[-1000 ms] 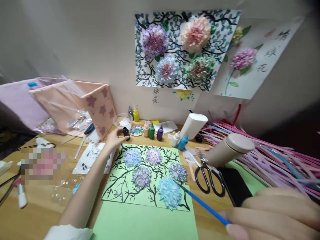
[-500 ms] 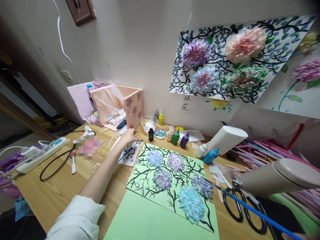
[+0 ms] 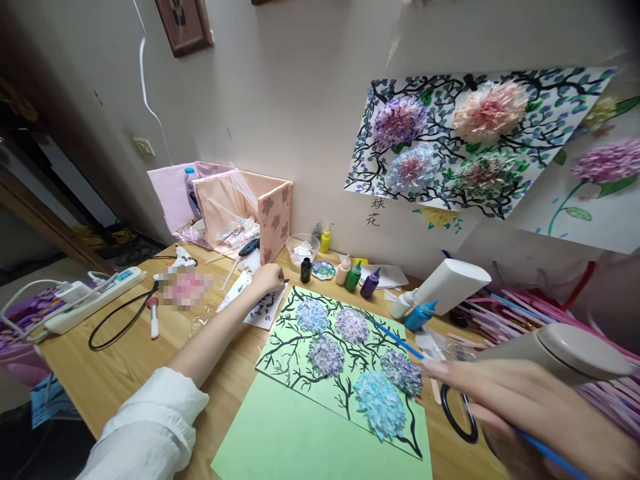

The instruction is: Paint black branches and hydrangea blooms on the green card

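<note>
My left hand [image 3: 268,279] reaches across to a small white paper [image 3: 264,317] dabbed with dark and purple paint. Its fingers are curled; a dark tip pokes out beside them, and what they pinch is hidden. In my right hand [image 3: 530,403] is a paintbrush [image 3: 400,341] with a long blue handle. Its front end lies over the green picture [image 3: 295,373], which bears black painted branches and several raised paper flowers in blue, lilac and purple. A turquoise paper flower [image 3: 381,407] sits at its near right. The picture rests on a larger green sheet [image 3: 300,433].
Paint bottles, including a black one [image 3: 305,270] and a purple one [image 3: 370,283], stand behind the picture. Black-handled scissors [image 3: 457,413] lie partly under my right hand. A peach box [image 3: 275,220], glue gun [image 3: 184,256] and power strip [image 3: 95,300] are on the left.
My right hand has come in from the lower right, carrying the brush farther over the picture. My left hand has curled lower over the small paper. The view has shifted slightly.
</note>
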`<state>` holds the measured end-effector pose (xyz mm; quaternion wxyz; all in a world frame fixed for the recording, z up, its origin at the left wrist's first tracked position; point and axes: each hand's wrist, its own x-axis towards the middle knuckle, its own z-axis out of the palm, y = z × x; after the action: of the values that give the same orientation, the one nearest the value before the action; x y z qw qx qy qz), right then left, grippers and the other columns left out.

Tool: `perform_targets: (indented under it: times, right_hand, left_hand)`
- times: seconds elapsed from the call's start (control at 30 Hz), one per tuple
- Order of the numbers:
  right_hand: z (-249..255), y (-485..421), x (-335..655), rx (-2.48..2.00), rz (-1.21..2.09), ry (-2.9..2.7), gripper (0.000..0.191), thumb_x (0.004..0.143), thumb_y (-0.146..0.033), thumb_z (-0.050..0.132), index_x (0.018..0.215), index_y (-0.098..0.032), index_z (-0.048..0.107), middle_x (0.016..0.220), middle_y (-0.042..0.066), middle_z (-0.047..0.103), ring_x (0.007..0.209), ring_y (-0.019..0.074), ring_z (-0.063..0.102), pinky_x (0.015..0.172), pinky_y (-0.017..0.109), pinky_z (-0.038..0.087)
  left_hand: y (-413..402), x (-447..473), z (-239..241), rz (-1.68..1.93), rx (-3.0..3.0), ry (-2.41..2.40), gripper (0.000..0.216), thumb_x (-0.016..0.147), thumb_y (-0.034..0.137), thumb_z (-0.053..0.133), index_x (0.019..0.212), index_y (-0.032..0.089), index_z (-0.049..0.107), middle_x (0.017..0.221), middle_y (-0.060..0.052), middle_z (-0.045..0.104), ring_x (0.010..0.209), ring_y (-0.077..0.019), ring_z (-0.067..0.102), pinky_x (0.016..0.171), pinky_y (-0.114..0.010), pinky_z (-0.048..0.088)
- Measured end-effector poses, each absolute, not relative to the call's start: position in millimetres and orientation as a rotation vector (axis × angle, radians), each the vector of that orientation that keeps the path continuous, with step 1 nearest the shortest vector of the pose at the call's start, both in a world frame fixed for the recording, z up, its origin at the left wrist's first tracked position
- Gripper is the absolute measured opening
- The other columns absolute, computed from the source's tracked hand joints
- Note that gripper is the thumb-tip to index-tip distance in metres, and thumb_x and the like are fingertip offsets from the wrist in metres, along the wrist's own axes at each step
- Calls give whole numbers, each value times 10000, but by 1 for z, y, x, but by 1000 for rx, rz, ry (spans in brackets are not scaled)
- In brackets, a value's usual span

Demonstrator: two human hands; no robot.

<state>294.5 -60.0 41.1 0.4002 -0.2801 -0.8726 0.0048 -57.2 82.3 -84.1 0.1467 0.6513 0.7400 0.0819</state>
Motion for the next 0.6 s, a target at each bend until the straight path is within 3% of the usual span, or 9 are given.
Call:
perform_targets:
  times: [0.13, 0.27, 0.4, 0.6]
  right_hand:
    - [14, -62, 218, -538, -33, -2291, 269, 879, -125, 455, 1114, -153, 583, 852, 85, 682, 744, 210, 597, 610, 335, 482]
    - [-40, -52, 139, -414, -235, -2519, 259, 829, -15, 448, 1048, -68, 575, 760, 94, 622, 643, 195, 533, 496, 311, 410]
    - [-78, -33, 91, -488, -200, -2676, 104, 821, -53, 515, 887, -109, 572, 749, 70, 578, 705, 198, 522, 538, 295, 425]
    - [-93, -22, 65, -613, -124, -2659, 141, 819, -21, 483, 852, -131, 565, 787, 62, 593, 732, 201, 516, 558, 283, 423]
  left_hand:
    - [71, -69, -67, 432, 1867, 2055, 139, 687, 256, 679, 778, 152, 681, 819, -79, 683, 831, -231, 623, 743, -324, 470]
    - [42, -91, -32, 725, 1845, 1940, 299, 764, 367, 571, 936, 148, 681, 882, -67, 697, 819, -203, 634, 723, -277, 477]
    - [8, -112, 5, 1106, 1729, 1876, 398, 761, 434, 571, 994, 122, 651, 985, -96, 680, 855, -206, 628, 760, -298, 479]
    - [-14, -128, 28, 1447, 1545, 1771, 406, 710, 459, 650, 966, 144, 660, 941, -82, 679, 838, -196, 617, 760, -300, 474]
